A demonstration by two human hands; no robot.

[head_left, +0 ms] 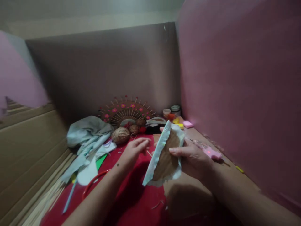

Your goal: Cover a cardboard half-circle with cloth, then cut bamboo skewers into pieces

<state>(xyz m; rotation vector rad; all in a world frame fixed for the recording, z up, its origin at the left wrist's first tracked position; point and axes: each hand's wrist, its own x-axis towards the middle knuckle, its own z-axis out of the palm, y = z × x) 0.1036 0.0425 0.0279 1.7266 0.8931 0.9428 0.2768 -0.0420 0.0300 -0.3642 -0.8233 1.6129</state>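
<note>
My right hand (190, 155) grips a cardboard piece (167, 153) edged with pale blue-white cloth, its thumb across the brown face. The cloth (156, 153) wraps over the cardboard's edges, with a ragged border. Just left of this piece, my left hand (138, 147) has its fingers pinched together. A thin pale stick (150, 153) sticks out from those fingers toward the cloth edge; its far end is hidden behind the piece.
Crumpled pale cloth (90, 133), yarn balls (120, 135) and a flowered stick fan (124, 110) lie at the back of the red surface (131, 201). A red ring (94, 180) is at left. Pink glue gun (210, 152) lies right. Cardboard panels wall the sides.
</note>
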